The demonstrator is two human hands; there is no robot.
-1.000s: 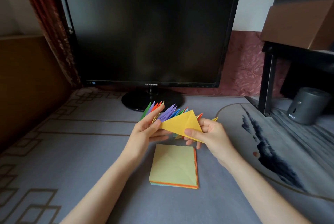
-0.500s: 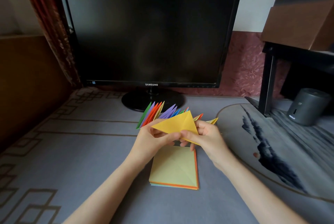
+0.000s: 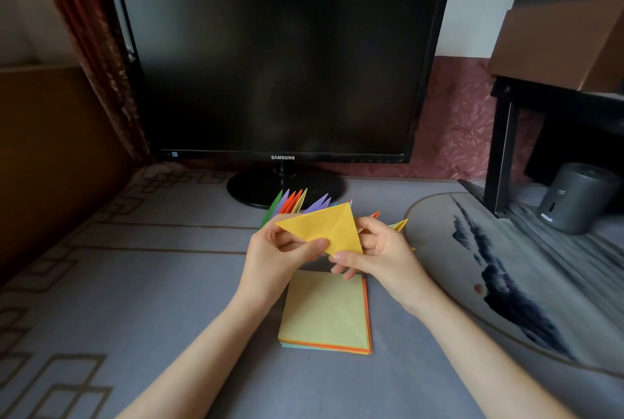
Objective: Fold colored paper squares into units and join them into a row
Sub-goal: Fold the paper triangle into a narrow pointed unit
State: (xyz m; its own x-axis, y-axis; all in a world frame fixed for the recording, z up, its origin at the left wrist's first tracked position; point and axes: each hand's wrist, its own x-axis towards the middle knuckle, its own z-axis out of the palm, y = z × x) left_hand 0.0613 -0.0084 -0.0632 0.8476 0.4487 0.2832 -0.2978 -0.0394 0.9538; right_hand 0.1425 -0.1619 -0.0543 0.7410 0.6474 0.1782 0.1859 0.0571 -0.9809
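My left hand (image 3: 277, 256) pinches the yellow folded paper (image 3: 324, 227) along its lower edge, thumb in front and fingers curled behind. My right hand (image 3: 381, 253) grips the same sheet at its lower right corner, thumb laid on the near face and fingers tucked behind. Between the two hands the paper is a wide triangle, held up off the worktop (image 3: 135, 283) just below the middle of the frame, with one long point aimed left and a crease running down its right part.

Directly behind the hands is the row of joined units (image 3: 293, 200). Its tips fan upward in green, purple, orange and pale yellow above my left hand, and more orange and yellow tips poke out past my right hand. I cannot tell whether the row lies on the worktop or leans on my fingers.

Below the hands, towards the bottom centre, a stack of paper squares (image 3: 327, 314) lies flat on the grey patterned cloth, pale yellow on top, with orange and light blue edges showing beneath.

Further back a dark monitor (image 3: 277, 64) fills the upper middle. A reddish curtain (image 3: 91, 47) hangs at the upper left. On the right are a round mat with an ink painting (image 3: 506, 266), a grey cylinder (image 3: 574, 199) under a black shelf frame (image 3: 503, 148), and a cardboard box (image 3: 567, 37) above it.
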